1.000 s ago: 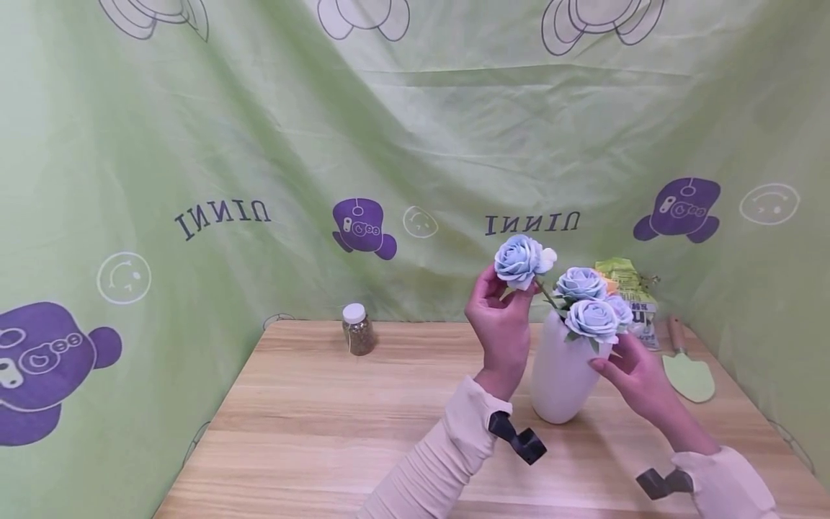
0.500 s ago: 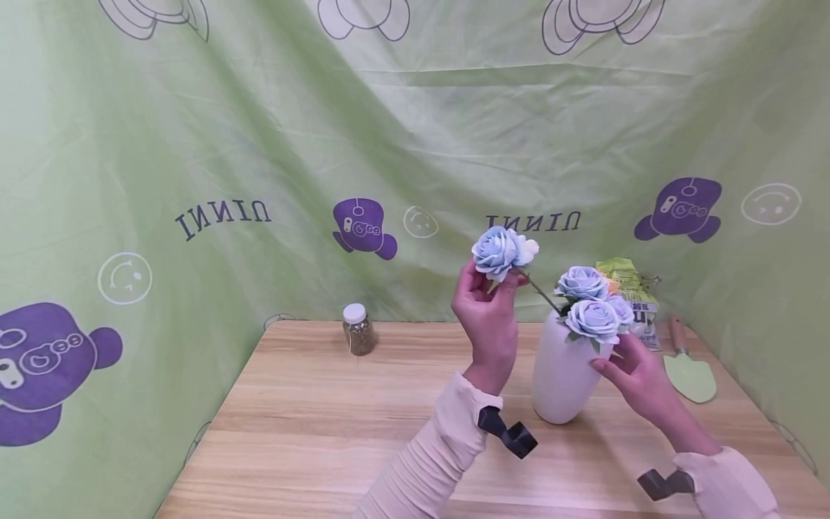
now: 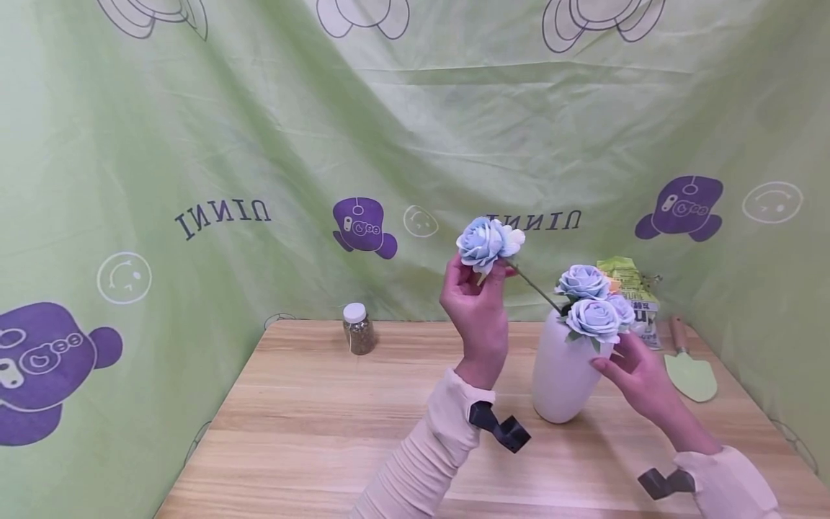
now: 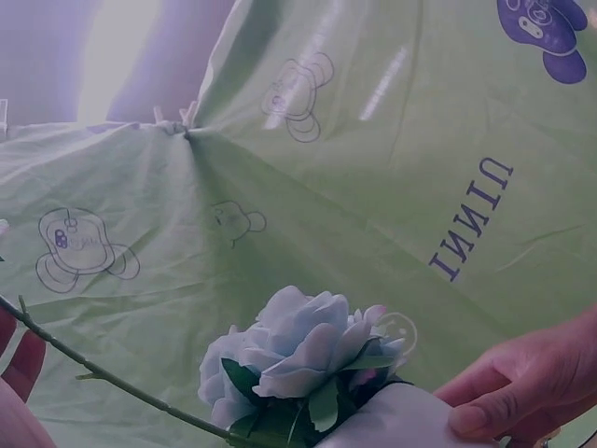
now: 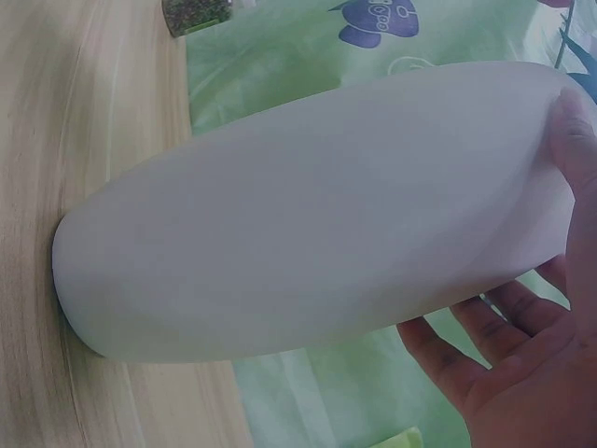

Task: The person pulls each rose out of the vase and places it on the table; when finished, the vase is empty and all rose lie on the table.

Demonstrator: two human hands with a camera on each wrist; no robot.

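In the head view, my left hand (image 3: 480,317) pinches a pale blue artificial rose (image 3: 483,244) just under its bloom. Its thin green stem (image 3: 534,287) slants down right into the mouth of a white vase (image 3: 560,378); the stem's lower end is hidden. More blue roses (image 3: 593,321) and a bit of orange bloom fill the vase. My right hand (image 3: 638,378) grips the vase near its rim from the right. Up close in the right wrist view, thumb and fingers of the right hand (image 5: 532,345) lie on opposite sides of the smooth vase (image 5: 308,224).
A white-capped jar (image 3: 359,330) with brown contents stands at the back left of the wooden table (image 3: 311,432). Behind the vase is a green-and-white bag (image 3: 629,288). A small green trowel (image 3: 690,376) lies at the right. Green patterned cloth (image 3: 259,144) hangs around the table.
My left hand has moved left and slightly up with the rose, and more of its stem shows above the vase. The right hand and the vase have stayed nearly still.
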